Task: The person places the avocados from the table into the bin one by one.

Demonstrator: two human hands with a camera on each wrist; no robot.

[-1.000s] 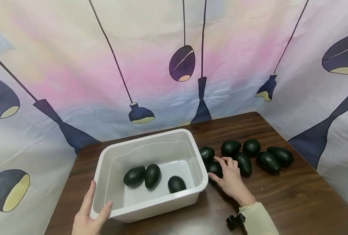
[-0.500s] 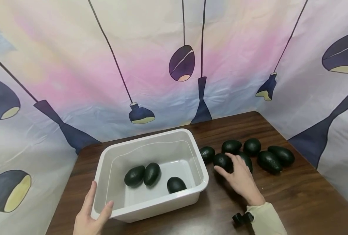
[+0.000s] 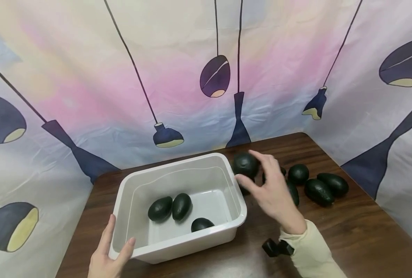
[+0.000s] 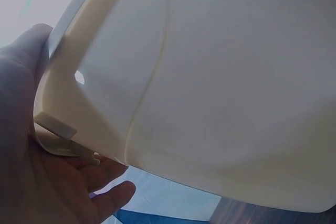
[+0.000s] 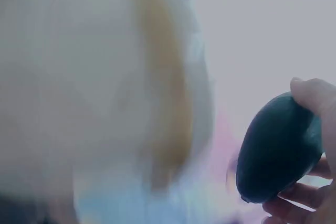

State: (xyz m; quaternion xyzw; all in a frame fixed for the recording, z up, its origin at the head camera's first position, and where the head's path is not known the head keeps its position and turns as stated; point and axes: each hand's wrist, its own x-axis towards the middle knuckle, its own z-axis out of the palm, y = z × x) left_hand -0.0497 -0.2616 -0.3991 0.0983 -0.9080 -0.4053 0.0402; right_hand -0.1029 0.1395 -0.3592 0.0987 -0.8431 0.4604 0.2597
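My right hand [image 3: 275,197] holds a dark green avocado [image 3: 245,165] between thumb and fingers, raised beside the bin's right rim. In the right wrist view the held avocado [image 5: 278,150] has its narrow end pointing down. My left hand [image 3: 105,251] grips the near left corner of the white plastic bin [image 3: 185,247], with the thumb on one side and fingers on the other. Inside the bin lie an avocado [image 3: 160,209] and a second avocado [image 3: 181,207] side by side. A third avocado [image 3: 201,224] is partly hidden by the front rim.
Several more avocados lie on the brown wooden table [image 3: 348,227] right of the bin, among them a round-looking avocado [image 3: 298,174] and a longer avocado [image 3: 318,192]. My right hand partly covers others. A patterned cloth [image 3: 178,77] hangs behind the table.
My right hand has lifted the avocado off the table and carried it up and left to the bin's right rim. The third avocado in the bin has shifted slightly toward the front. My left hand stays put.
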